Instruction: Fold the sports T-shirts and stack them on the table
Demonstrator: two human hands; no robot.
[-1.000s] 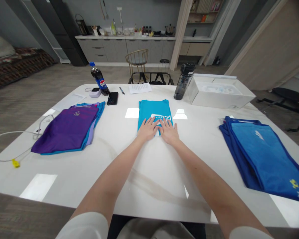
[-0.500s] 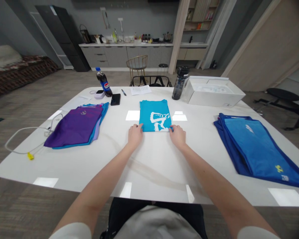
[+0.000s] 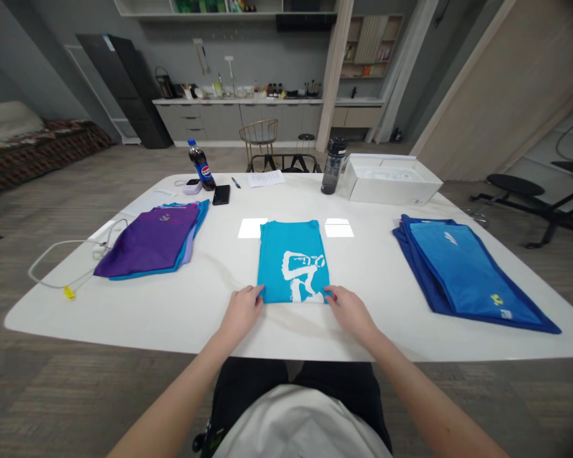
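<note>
A folded turquoise T-shirt (image 3: 279, 248) with white lettering lies flat on the white table (image 3: 181, 318), in front of my body. My left hand (image 3: 242, 313) pinches its near left corner between thumb and fingers. At the near right corner, my right hand (image 3: 351, 310) grips the fabric the same way. To the left is a pile of shirts with a purple one (image 3: 155, 238) on top. A stack of blue shirts (image 3: 475, 267) lies to the right, apart from my right hand.
Along the far side stand a cola bottle (image 3: 200, 166), a phone (image 3: 221, 194), a pen (image 3: 235, 182), a paper sheet (image 3: 266, 179), a dark water bottle (image 3: 333, 166) and an open white box (image 3: 391, 187). A white cable (image 3: 48, 261) trails over the left edge.
My hands went from lying flat on the turquoise T-shirt to gripping its near corners. The shirt has slid toward me, and the view has tilted up.
</note>
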